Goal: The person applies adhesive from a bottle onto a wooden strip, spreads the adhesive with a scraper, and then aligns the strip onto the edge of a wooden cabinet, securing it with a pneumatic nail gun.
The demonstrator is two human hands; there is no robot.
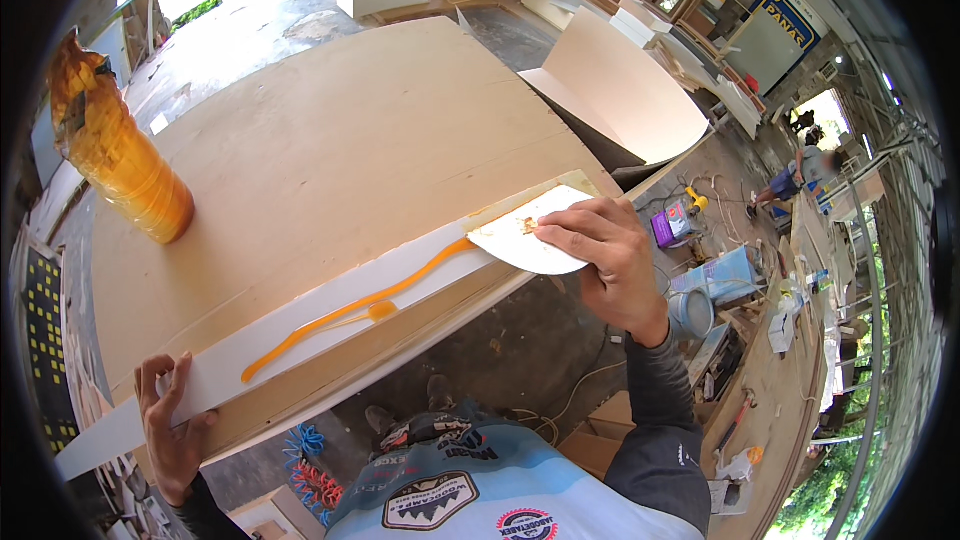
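Note:
A long white strip (225,362) lies along the near edge of a wooden board (340,140). An orange line of glue (370,302) runs wavily over the strip, with a small blob beside it. My right hand (612,255) pinches a white, flat glue spreader (530,232), whose edge meets the right end of the glue line. Near the strip's left end, my left hand (172,430) grips it, fingers curled over its face and thumb at the lower edge. An amber, plastic-wrapped container (130,165) of glue stands on the board's left side.
Right of the board sits a curved pale sheet (620,90). A purple can (672,226), a bucket (691,313) and a workbench (775,380) are at my right. Coiled blue and red hoses (312,470) lie below. Another person (800,170) stands far right.

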